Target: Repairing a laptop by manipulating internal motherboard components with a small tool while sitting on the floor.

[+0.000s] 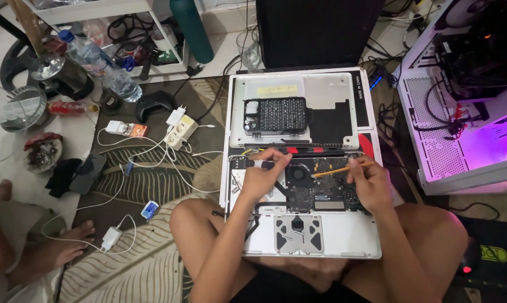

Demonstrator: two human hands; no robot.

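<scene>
The laptop (343,233) on my lap is matt silver metal — smooth around the trackpad (299,233), with a dark matt circuit board (321,188) inside. The tool (340,170) in my right hand (371,185) looks like smooth yellow plastic. The bit case (276,116) is black plastic, finely textured. The rug (147,185) is woven cloth — soft, dull.

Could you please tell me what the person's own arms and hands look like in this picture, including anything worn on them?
Both arms are bare from the elbows down, with no sleeves in view. The left hand and right hand wear no gloves, and no watch, ring or wristband can be seen. Dark shorts show at the lap.
</scene>
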